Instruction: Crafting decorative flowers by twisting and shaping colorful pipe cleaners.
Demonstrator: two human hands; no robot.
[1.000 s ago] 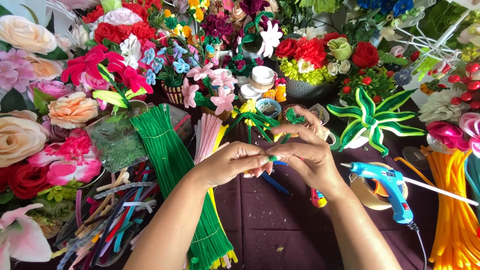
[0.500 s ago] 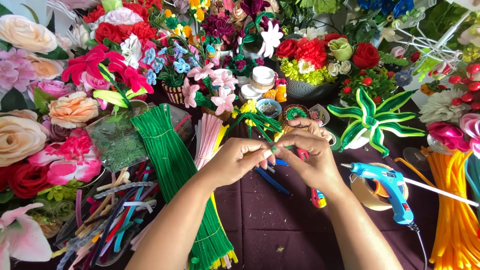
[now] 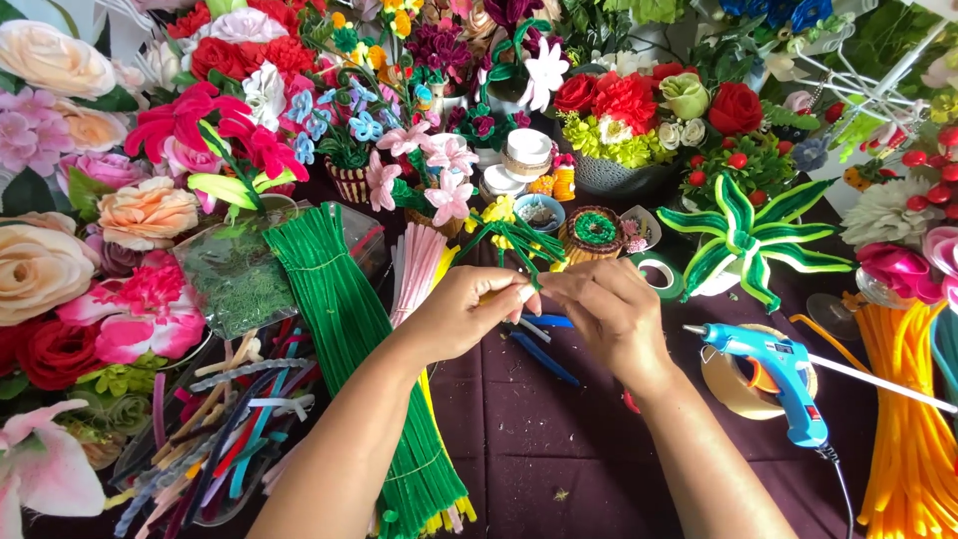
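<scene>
the small yellow-and-green pipe-cleaner flower [image 3: 507,232] sits over the dark purple cloth [image 3: 539,419], its stem pinched between both hands. left hand [image 3: 461,314] and right hand [image 3: 604,311] grip it closed; petals look formed, stem work seems unfinished. blue glue gun [image 3: 770,371] lies nearby, green pipe-cleaner bundle [image 3: 339,309] beside.

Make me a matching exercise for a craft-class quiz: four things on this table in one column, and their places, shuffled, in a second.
Things:
1. Glue gun
2. Green stem bundle
3. Orange stem bundle
4. Small green-and-yellow flower

Places:
A. Far right edge of the table
B. Between the left hand and right hand, at the fingertips
C. On the dark cloth, right of the right wrist, over a tape roll
D. Left of the left forearm, running diagonally

Pairs: 1-C, 2-D, 3-A, 4-B
</scene>
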